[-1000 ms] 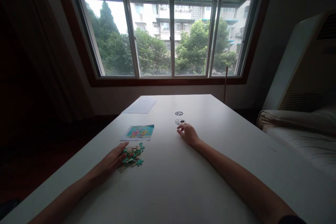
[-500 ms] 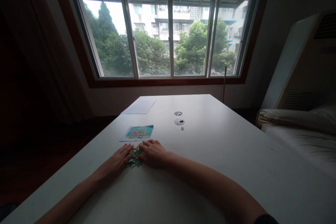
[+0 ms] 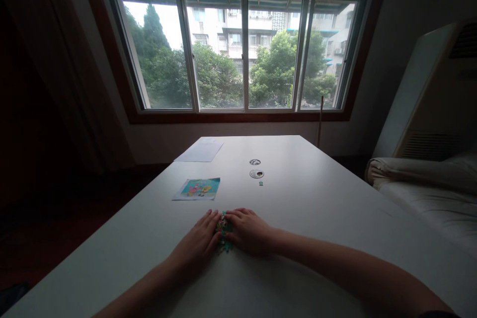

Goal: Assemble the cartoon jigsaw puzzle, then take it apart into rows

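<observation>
A small heap of jigsaw puzzle pieces [image 3: 224,232], mostly green and teal, lies on the white table [image 3: 316,218] between my two hands. My left hand [image 3: 199,238] presses against the heap from the left, its fingers stretched forward and resting low. On the other side my right hand [image 3: 249,231] has its fingers extended over the heap's edge, covering part of it. Beyond them lies a colourful picture sheet [image 3: 201,189] with pink and yellow figures on teal. A single teal puzzle piece [image 3: 261,183] sits apart, farther up the table.
Two round, flat objects [image 3: 257,174] lie near the lone piece; what they are is unclear. White paper [image 3: 201,151] rests at the far left of the table. A pale sofa [image 3: 421,189] stands to the right, and a wide window [image 3: 246,49] fills the far wall.
Both hands have moved right and slightly closer to me, sliding the heap of puzzle pieces away from the picture sheet. The sheet and the lone piece have stayed put.
</observation>
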`<control>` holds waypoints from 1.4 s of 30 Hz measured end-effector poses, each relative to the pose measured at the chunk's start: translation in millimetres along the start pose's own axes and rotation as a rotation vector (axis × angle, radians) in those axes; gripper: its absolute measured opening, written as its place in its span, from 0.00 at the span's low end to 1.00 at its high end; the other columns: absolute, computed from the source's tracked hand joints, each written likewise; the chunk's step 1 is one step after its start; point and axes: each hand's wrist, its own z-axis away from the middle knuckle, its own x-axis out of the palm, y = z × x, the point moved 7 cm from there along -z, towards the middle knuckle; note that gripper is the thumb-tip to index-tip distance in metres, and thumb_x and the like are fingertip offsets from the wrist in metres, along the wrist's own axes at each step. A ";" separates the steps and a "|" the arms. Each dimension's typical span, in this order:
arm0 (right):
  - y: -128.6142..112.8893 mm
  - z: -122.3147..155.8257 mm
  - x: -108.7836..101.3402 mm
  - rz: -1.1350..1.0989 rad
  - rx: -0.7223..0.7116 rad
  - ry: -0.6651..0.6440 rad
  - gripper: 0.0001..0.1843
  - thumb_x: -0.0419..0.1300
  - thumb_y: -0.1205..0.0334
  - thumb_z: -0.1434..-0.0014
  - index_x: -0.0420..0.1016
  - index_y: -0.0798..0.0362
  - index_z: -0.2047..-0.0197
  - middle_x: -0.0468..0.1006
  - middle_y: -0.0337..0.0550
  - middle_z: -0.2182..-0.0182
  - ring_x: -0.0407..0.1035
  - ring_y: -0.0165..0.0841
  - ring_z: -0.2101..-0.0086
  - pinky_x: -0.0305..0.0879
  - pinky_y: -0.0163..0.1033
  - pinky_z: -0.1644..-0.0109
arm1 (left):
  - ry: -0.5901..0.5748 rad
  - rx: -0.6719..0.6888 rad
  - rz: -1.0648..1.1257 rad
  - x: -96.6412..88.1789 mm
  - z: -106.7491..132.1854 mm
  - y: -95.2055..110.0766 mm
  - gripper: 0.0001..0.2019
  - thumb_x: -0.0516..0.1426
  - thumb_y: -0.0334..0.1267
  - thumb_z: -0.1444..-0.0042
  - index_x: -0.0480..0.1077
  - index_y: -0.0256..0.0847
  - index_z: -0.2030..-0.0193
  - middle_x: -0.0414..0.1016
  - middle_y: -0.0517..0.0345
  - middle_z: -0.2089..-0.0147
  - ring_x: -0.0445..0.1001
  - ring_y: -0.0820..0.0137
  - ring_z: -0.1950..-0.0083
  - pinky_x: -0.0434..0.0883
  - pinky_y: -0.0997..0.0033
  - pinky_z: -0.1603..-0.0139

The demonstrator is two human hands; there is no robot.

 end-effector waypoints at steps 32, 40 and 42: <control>61.8 45.8 -26.9 0.053 0.097 0.062 0.18 0.51 0.68 0.44 0.71 0.42 0.53 0.71 0.42 0.60 0.63 0.33 0.60 0.57 0.40 0.55 | 0.071 -0.212 -0.128 -1.7 -69.6 -28.4 0.16 0.43 0.40 0.40 0.64 0.39 0.51 0.64 0.45 0.48 0.61 0.58 0.45 0.60 0.57 0.49; 71.9 50.1 -39.2 0.047 0.158 0.113 0.10 0.54 0.63 0.44 0.73 0.49 0.59 0.73 0.44 0.63 0.63 0.34 0.61 0.58 0.39 0.56 | 0.044 -0.006 -0.054 12.0 -93.2 5.9 0.16 0.44 0.39 0.41 0.62 0.42 0.47 0.63 0.49 0.46 0.61 0.61 0.46 0.59 0.61 0.47; 72.2 50.3 -40.7 0.056 0.147 0.102 0.13 0.54 0.62 0.44 0.72 0.47 0.56 0.72 0.44 0.63 0.63 0.34 0.61 0.58 0.39 0.56 | 0.055 0.014 -0.040 11.6 -94.4 8.5 0.16 0.44 0.39 0.41 0.62 0.42 0.48 0.63 0.49 0.47 0.62 0.62 0.46 0.60 0.62 0.47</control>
